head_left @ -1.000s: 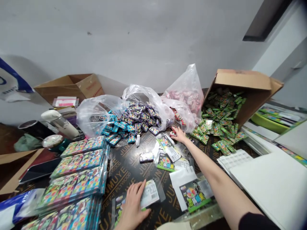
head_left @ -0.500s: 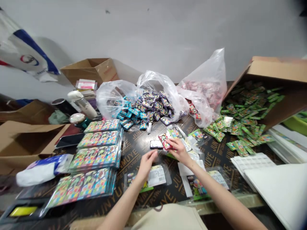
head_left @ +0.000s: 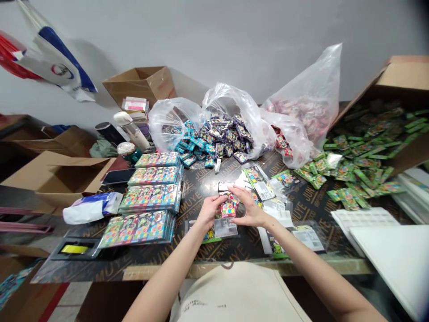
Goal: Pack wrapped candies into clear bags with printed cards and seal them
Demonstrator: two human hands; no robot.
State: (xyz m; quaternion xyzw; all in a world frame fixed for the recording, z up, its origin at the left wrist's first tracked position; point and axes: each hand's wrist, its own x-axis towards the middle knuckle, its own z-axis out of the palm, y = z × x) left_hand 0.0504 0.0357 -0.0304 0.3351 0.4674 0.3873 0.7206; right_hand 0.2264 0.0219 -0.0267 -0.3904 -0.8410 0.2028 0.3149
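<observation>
Both hands meet over the dark table (head_left: 201,188) on a small red packet (head_left: 229,206). My left hand (head_left: 209,211) pinches its left side and my right hand (head_left: 248,209) grips its right side and top. Just below them lies a clear sleeve with a green printed card (head_left: 221,229). More sleeves and cards (head_left: 261,183) lie scattered to the right of my hands. Rows of filled colourful packs (head_left: 147,201) are stacked to the left.
Clear bags of blue and purple packets (head_left: 214,134) and red packets (head_left: 301,120) sit at the back. A tipped cardboard box (head_left: 402,80) spills green packets (head_left: 348,170). Open boxes (head_left: 60,179) stand left, white sheets (head_left: 389,255) right, a flask (head_left: 130,129) behind the packs.
My right hand came back from the red packet bag with a red packet. My left hand left the sleeve on the table and rose to hold the packet too. The view swung left.
</observation>
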